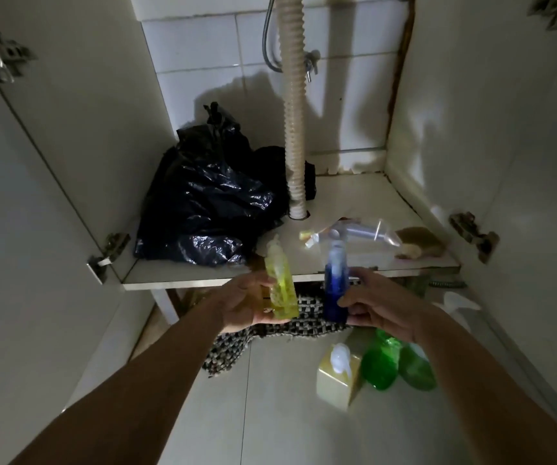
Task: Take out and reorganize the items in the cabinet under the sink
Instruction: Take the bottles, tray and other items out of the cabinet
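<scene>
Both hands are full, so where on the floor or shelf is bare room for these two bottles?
Bare tile lies left of the cream dispenser, below the woven mat. The shelf is bare behind the clear bag; its left is crowded by the black bag.

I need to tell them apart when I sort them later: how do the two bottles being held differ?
The yellow bottle is see-through and pale with a whitish cap; the blue bottle is dark and deep-coloured with a lighter top. The yellow bottle sits in the left hand and leans left, while the blue bottle, in the right hand, stands nearly upright. Both are slim, similar in height, and held off the cabinet shelf.
</scene>
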`<state>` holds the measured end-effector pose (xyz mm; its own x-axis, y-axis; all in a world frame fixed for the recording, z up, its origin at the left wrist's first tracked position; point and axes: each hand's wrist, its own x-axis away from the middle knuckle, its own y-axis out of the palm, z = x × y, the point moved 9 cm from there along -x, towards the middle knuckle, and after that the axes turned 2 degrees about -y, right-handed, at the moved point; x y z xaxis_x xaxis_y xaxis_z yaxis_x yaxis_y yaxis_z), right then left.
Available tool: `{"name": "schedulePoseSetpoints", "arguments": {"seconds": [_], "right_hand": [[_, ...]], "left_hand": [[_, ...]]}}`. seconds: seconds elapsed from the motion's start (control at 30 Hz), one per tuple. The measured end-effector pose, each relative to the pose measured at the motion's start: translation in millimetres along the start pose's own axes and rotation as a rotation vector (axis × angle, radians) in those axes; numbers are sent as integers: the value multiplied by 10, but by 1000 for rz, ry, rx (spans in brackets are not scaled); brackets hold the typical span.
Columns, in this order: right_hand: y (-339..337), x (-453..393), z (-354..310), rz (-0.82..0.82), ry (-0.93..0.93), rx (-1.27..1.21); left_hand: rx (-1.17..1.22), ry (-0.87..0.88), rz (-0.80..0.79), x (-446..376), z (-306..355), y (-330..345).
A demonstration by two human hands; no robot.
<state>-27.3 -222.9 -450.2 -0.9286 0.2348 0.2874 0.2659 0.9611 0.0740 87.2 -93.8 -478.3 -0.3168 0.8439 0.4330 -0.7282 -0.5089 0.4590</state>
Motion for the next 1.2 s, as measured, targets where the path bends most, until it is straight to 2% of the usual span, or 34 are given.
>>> {"name": "schedulePoseSetpoints", "arguments": {"seconds": [0.1, 0.17, 0.27, 0.33, 0.43, 0.6, 0.7, 0.77, 0.87, 1.0, 1.07, 1.2], "right_hand": [[145, -21, 314, -22, 62, -31], [220, -63, 480, -32, 91, -59], [264, -163, 722, 4, 119, 46], [303, -218, 855, 64, 123, 156], [394, -281, 1013, 136, 90, 468], [583, -380, 1426, 167, 40, 677], [735, -462, 1446, 213, -111, 910], [816, -528, 1455, 242, -183, 1023], [873, -676, 1478, 198, -184, 1180], [964, -803, 1395, 243, -311, 1473], [888, -867, 1384, 299, -302, 1502], [657, -999, 1472, 347, -149, 1587]], "left_hand": [[-28, -66, 62, 7, -134, 15], [-71, -113, 38, -1, -206, -12], [-250, -220, 9, 42, -379, -131], [-420, -288, 112, 79, -506, -355], [-599, -352, 273, 35, -689, -827], [-765, -305, 472, -94, -871, -1330], [-889, -240, 542, -233, -897, -1442], [-962, -185, 564, -313, -890, -1446], [-1036, -161, 582, -414, -925, -1460], [-1027, -123, 611, -467, -998, -1506], [-1012, -101, 636, -453, -1015, -1518], [-1001, -95, 672, -445, -1067, -1533]]}}
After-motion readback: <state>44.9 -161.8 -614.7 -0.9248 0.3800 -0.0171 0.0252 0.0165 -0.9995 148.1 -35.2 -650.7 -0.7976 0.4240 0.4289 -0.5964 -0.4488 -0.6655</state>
